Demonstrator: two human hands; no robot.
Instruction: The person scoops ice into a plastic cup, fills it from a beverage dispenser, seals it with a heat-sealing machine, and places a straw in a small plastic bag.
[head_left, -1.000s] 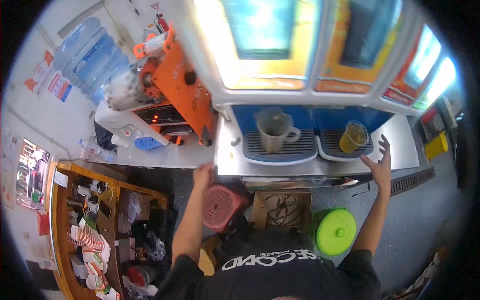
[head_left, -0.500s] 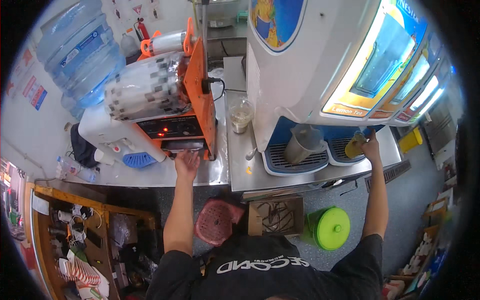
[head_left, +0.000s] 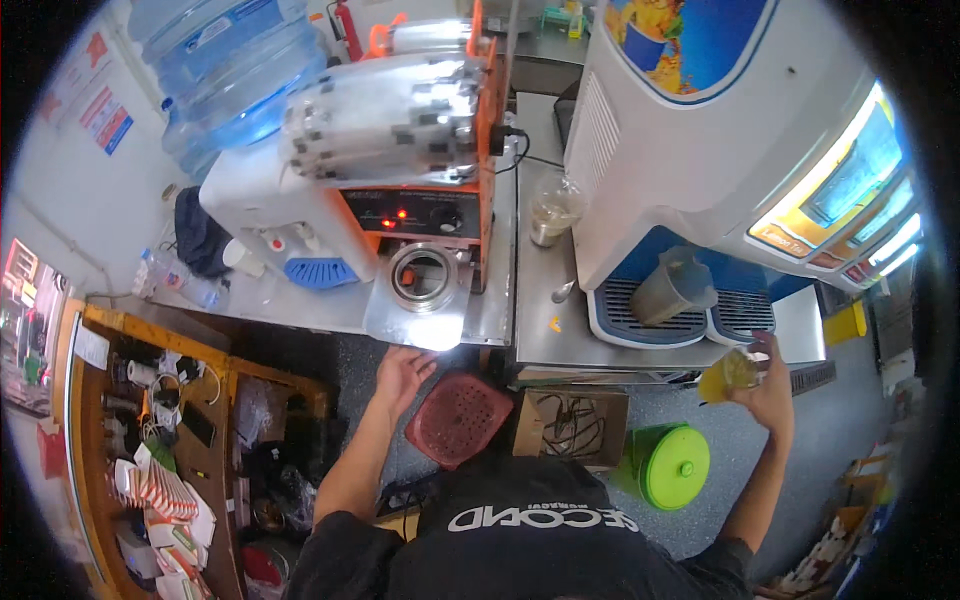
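Drink-stall setup: steel table [head_left: 480, 320] against a pale wall, grey floor below. Seen from above.

Plastic cup [head_left: 728, 372] of yellow drink sits in the right hand [head_left: 768, 385], fingers wrapped around it. It's held in the air just off the table's front edge, below the right drip grille [head_left: 745, 315] of the juice dispenser [head_left: 720, 130]. Cup looks tilted, touching nothing but the hand.

Left hand [head_left: 400, 372] is open, palm up, fingers loosely spread and holding nothing. It hangs just below the table edge, under the sealing machine's round cup ring [head_left: 422, 275].

Around that:
- Grey pitcher [head_left: 672, 288] stands on the left drip grille [head_left: 640, 312], apart from the cup.
- Orange and white cup-sealing machine [head_left: 420, 150] carries a film roll on top, red lights lit on its panel.
- Lidded cup of brownish drink [head_left: 551, 213] stands in the gap between sealer and dispenser.
- Water cooler [head_left: 250, 190] with blue bottle [head_left: 225, 65] stands left of the sealer, with a blue drip tray [head_left: 320, 272] at its front.
- Under the table: red perforated stool [head_left: 457, 420], cardboard box [head_left: 570, 425] with cables, green lidded bucket [head_left: 672, 462].
- Wooden shelf [head_left: 150, 440] at far left, full of small clutter too small to tell apart.
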